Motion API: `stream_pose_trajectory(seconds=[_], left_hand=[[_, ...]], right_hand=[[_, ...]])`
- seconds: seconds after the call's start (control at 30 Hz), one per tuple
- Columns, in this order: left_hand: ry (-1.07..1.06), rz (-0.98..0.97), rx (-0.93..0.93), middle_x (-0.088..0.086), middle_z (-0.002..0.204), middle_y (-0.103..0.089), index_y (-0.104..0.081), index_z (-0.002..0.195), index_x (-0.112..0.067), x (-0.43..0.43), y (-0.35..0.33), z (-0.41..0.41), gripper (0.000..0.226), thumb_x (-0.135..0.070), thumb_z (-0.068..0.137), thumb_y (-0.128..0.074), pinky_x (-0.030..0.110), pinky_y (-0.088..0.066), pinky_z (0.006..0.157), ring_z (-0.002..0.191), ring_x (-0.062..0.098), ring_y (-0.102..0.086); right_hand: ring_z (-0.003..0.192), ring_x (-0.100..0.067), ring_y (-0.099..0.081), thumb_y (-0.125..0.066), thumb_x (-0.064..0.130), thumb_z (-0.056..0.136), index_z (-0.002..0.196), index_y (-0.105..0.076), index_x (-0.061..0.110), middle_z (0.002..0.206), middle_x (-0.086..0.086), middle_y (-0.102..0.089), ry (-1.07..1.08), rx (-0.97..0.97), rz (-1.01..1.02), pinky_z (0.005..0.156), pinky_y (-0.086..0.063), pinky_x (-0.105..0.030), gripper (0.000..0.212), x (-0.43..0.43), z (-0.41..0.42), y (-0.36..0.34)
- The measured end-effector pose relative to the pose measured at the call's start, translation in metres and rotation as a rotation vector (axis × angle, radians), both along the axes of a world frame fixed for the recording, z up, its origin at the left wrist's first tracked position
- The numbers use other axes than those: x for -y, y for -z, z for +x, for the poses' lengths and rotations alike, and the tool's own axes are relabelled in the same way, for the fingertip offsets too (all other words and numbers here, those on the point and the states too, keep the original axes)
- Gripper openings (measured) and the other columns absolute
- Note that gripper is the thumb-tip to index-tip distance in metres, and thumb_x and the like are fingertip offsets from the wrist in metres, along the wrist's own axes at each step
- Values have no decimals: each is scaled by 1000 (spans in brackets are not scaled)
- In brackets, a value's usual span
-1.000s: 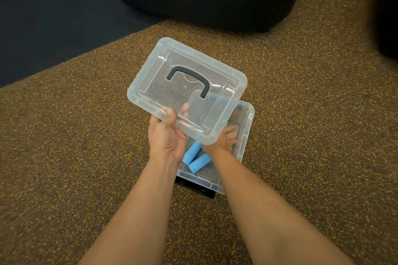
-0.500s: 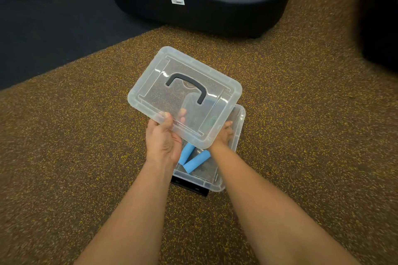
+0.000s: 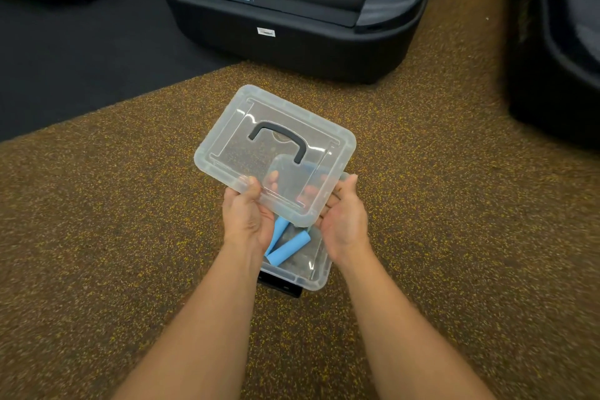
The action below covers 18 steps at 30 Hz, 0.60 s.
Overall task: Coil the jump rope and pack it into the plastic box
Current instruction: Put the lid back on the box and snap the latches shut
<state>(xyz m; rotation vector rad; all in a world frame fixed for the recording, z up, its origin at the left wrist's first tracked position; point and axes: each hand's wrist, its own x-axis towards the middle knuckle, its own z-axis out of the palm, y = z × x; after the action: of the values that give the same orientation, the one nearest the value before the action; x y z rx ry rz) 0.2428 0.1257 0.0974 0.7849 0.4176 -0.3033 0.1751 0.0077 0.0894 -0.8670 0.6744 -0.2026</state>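
As left hand (image 3: pixel 248 221), right hand (image 3: pixel 345 221) grip lid (image 3: pixel 276 153), jump rope (image 3: pixel 287 248) lies beneath

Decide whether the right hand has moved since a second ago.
Yes. Against the plastic box, the right hand has shifted rightward, from inside its right wall out over it, now holding the lid.
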Motion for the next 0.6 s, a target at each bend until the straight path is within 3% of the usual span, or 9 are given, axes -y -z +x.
stream_pose_trajectory(seconds=[0.1,0.2,0.33,0.43,0.6], left_hand=[[4,-12,-4,17,113,-53,-41,132,-5,4,-3,-3,38,4,96,-43,43,-53,89,79,21,-72],[34,11,3,20,120,-52,-40,133,-7,5,-3,-9,41,5,95,-44,49,-50,94,79,21,-71],[5,41,-51,15,117,-58,-43,130,-9,-2,-7,-8,40,3,92,-50,42,-59,73,94,25,-67],[-78,87,-121,17,121,-58,-43,131,-9,-19,-10,0,45,1,89,-56,43,-57,78,101,29,-65],[-34,415,-42,12,111,-61,-37,139,-15,-42,-14,3,60,-6,86,-65,35,-56,69,81,17,-66]], right_hand=[[93,-34,-67,-65,20,84,120,-54,17,105,-13,-70,-24,79,-59,78,-53,-49,37,-5,-12,-8],[98,-38,-66,-66,-3,81,120,-54,22,113,-17,-68,-39,64,-100,82,-53,-60,48,-3,-16,-7],[91,-33,-68,-58,-7,84,117,-60,25,105,-11,-71,-21,15,-113,77,-55,-58,46,14,-21,-6],[87,-27,-68,-53,-4,88,118,-61,25,104,-5,-72,-22,-43,-99,76,-56,-55,42,34,-26,-4],[78,-22,-63,-51,4,92,125,-59,17,103,-9,-70,-31,-163,-213,64,-56,-37,36,61,-29,-3]])
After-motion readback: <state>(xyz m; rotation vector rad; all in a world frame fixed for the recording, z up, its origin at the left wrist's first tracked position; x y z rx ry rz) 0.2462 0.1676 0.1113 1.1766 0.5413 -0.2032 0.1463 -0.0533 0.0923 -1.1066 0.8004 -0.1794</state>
